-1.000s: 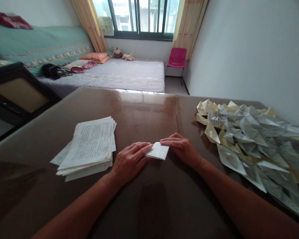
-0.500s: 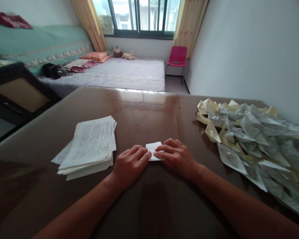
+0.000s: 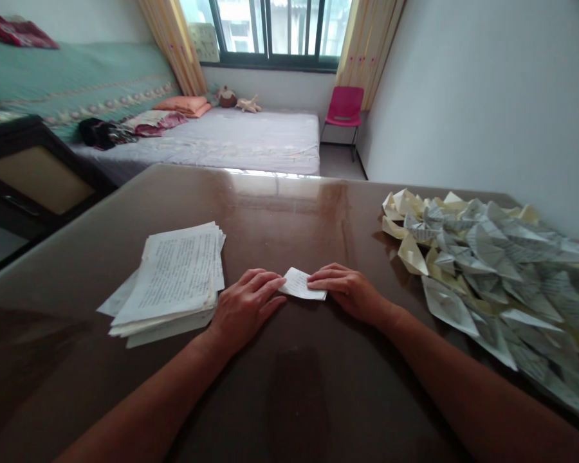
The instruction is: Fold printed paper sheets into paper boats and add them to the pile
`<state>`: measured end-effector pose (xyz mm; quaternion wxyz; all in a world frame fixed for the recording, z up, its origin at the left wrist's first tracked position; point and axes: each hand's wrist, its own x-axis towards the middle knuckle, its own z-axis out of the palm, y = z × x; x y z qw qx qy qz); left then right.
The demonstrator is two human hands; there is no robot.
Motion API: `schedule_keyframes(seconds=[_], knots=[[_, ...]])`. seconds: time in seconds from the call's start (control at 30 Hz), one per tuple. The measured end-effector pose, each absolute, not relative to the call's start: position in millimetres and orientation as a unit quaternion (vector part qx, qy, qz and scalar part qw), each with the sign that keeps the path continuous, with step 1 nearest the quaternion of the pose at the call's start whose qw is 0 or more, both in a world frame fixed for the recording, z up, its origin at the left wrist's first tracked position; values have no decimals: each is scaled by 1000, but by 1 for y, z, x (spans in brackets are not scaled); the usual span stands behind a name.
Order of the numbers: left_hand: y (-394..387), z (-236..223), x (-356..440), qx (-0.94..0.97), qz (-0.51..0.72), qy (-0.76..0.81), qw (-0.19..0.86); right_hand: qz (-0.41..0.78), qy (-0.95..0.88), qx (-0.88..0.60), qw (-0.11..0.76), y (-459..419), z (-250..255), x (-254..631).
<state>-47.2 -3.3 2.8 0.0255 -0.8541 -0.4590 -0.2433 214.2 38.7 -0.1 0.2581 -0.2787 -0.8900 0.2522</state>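
A small folded paper [image 3: 299, 283] with lines of print lies between my hands near the middle of the brown table. My left hand [image 3: 245, 308] has its fingertips at the paper's left corner, with the thumb a little below. On the right side, my right hand [image 3: 354, 292] grips the paper, fingers over its top; its thumb is mostly hidden. To the left lies a stack of printed sheets [image 3: 174, 276], slightly fanned. A big heap of folded paper boats [image 3: 482, 251], white and cream, covers the table's right side.
The glossy brown table [image 3: 289, 386] reaches toward a bed [image 3: 255, 138] with pillows and soft toys. A pink chair [image 3: 345, 106] stands by the window. At the far left is a dark cabinet [image 3: 38, 173]. A white wall [image 3: 482, 96] runs along the right.
The folded paper has been turned, from nearly square-on to slanted, and more of it shows. My left hand has shifted slightly left, and my right hand now sits at the paper's right side.
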Motion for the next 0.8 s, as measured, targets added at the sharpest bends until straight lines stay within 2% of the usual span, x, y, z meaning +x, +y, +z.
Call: schedule_keyframes(seconds=[0.4,0.8], knots=[[-6,2,-52,-878,-231,-418,25,349,-870,-274,217,41,13,219],[-7,3,-51,-878,-228,-421,21,363,-857,-299,211,38,17,219]])
